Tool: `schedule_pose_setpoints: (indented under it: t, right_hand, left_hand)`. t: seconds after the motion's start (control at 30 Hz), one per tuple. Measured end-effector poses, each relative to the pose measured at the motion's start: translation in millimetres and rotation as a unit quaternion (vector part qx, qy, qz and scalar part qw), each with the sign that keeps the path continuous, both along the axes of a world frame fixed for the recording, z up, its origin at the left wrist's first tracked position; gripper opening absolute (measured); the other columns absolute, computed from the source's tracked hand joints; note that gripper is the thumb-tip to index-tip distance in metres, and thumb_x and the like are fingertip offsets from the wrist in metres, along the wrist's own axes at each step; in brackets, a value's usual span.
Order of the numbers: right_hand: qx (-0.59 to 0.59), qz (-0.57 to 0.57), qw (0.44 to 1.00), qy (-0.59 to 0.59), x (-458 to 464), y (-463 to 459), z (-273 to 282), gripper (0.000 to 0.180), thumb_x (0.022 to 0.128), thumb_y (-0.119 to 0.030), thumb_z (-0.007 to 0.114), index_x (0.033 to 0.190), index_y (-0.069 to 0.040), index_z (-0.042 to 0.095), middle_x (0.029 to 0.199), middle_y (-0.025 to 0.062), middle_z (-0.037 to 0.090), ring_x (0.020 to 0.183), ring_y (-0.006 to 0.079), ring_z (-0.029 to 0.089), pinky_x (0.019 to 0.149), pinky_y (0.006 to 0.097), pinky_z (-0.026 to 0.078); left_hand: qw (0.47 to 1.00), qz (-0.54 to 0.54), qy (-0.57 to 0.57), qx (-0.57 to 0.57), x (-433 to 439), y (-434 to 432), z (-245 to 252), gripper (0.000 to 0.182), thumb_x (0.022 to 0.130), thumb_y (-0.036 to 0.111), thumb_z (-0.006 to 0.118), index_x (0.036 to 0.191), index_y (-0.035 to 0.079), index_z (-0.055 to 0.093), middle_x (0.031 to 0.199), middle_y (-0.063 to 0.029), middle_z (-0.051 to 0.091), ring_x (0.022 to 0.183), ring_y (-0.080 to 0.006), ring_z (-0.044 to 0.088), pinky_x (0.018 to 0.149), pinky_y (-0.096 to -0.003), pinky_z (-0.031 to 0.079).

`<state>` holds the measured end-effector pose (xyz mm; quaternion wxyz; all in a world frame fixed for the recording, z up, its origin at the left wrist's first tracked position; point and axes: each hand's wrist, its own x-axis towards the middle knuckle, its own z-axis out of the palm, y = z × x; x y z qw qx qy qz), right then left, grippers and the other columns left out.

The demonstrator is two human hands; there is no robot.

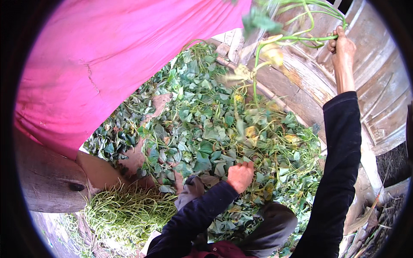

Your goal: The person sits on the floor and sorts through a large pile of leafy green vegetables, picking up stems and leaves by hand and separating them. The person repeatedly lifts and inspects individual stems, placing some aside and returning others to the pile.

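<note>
High at the right, my right hand (344,48) grips a bunch of long green vine stems (298,37). The stems trail leftward and down, and the leaves on them are blurred, some green and some yellowed. My left hand (240,176) is low in the middle, just above a broad pile of cut leafy vines (206,129). Its fingers are curled in, with leaves close by; whether anything is inside them is hidden. The pile mixes green leaves, thin stems and a few yellow leaves, spread over reddish-brown ground around my legs.
A pink cloth (96,64) hangs across the upper left, above a thick log (51,177). Beside my left arm lies a heap of bare green stems (129,209). Wooden poles (267,92) and a corrugated metal sheet (380,80) border the right side.
</note>
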<state>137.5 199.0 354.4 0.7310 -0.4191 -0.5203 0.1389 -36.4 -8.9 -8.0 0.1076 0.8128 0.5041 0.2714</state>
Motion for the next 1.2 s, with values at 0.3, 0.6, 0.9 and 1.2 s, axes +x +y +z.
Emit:
schedule_pose_setpoints:
  t: [0.3, 0.6, 0.9, 1.2]
  right_hand:
    - [-0.301, 0.038, 0.920, 0.249, 68.1, -92.3, -278.1, 0.029, 0.095, -0.028, 0.039, 0.092, -0.002, 0.053, 0.079, 0.0061, 0.056, 0.062, 0.0129, 0.054, 0.043, 0.0229, 0.038]
    - [-0.122, 0.135, 0.766, 0.616, 113.0, -189.8, -385.4, 0.020, 0.094, -0.017, 0.042, 0.088, 0.000, 0.051, 0.081, 0.0116, 0.058, 0.057, 0.0107, 0.051, 0.047, 0.0219, 0.041]
    - [0.024, 0.295, 0.752, 0.589, 82.3, -221.5, -346.3, 0.014, 0.090, -0.010, 0.050, 0.086, 0.003, 0.053, 0.085, 0.0129, 0.053, 0.047, 0.0048, 0.034, 0.038, 0.0171, 0.029]
    - [-0.319, 0.215, 0.802, 0.457, 68.6, -233.8, -357.8, 0.020, 0.090, -0.024, 0.052, 0.083, -0.006, 0.056, 0.078, 0.0063, 0.061, 0.045, 0.0082, 0.045, 0.036, 0.0200, 0.027]
  left_hand:
    - [0.999, -0.020, 0.027, -0.004, -3.4, 0.1, -3.9, 0.017, 0.080, 0.024, 0.056, 0.078, 0.008, 0.053, 0.071, -0.0081, 0.062, 0.059, -0.0256, 0.063, 0.049, -0.0373, 0.049]
    - [0.990, -0.041, -0.022, -0.137, 11.1, 7.8, -1.2, 0.025, 0.083, 0.030, 0.054, 0.088, 0.006, 0.059, 0.079, -0.0121, 0.065, 0.068, -0.0330, 0.062, 0.062, -0.0412, 0.050]
    - [0.611, -0.084, -0.586, -0.525, 13.2, 50.6, 21.4, 0.059, 0.087, 0.052, 0.047, 0.117, 0.001, 0.044, 0.104, -0.0153, 0.060, 0.089, -0.0202, 0.060, 0.073, -0.0326, 0.051]
    - [0.457, -0.040, -0.760, -0.460, -5.1, 70.3, 6.0, 0.018, 0.090, 0.023, 0.052, 0.096, 0.007, 0.058, 0.092, -0.0074, 0.066, 0.071, -0.0138, 0.063, 0.060, -0.0243, 0.050]
